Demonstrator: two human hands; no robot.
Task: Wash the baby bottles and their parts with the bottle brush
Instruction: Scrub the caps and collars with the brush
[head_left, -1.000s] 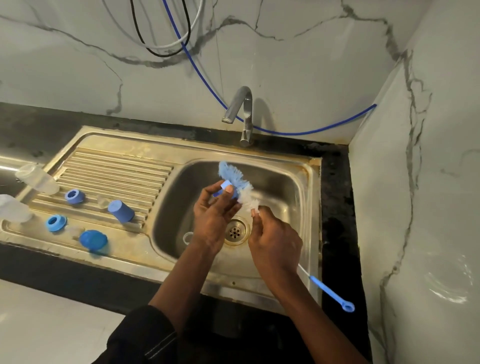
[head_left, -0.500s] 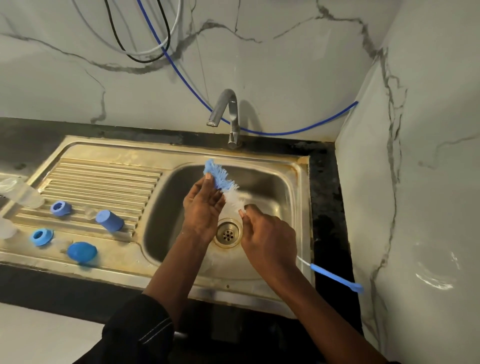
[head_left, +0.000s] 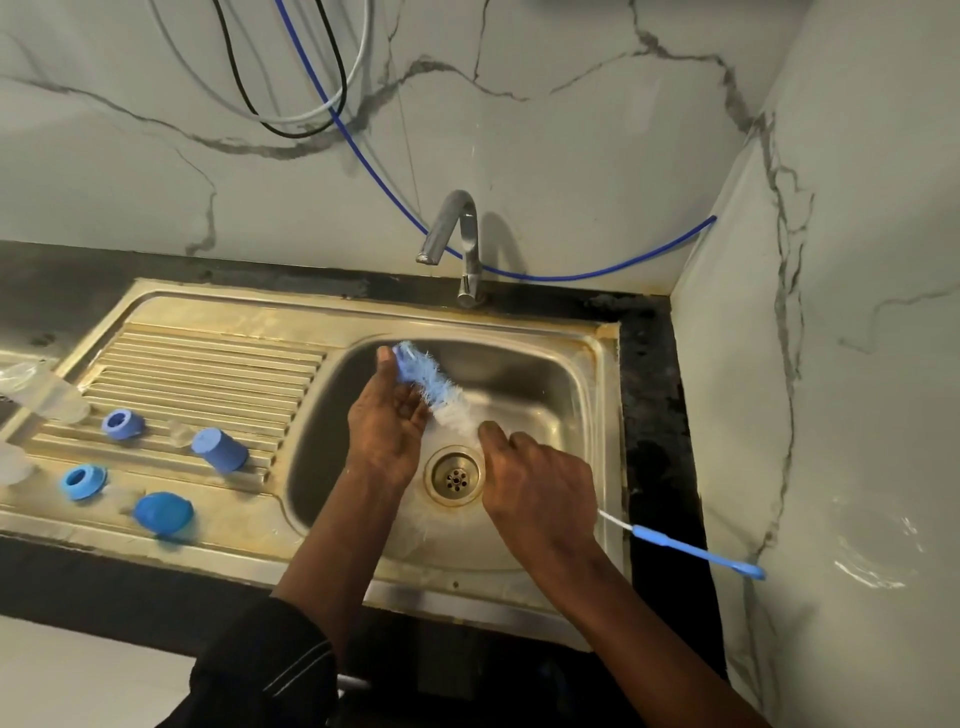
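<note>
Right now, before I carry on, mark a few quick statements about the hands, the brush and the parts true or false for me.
1. The right hand grips the brush over the basin. True.
2. The left hand is at the brush's bristles. True.
3. The brush handle sticks out to the left. False: the handle sticks out to the right, past the sink rim.
4. The blue cap is in the basin. False: the cap is on the drainboard.
5. The drain shows uncovered between the hands. True.
</note>
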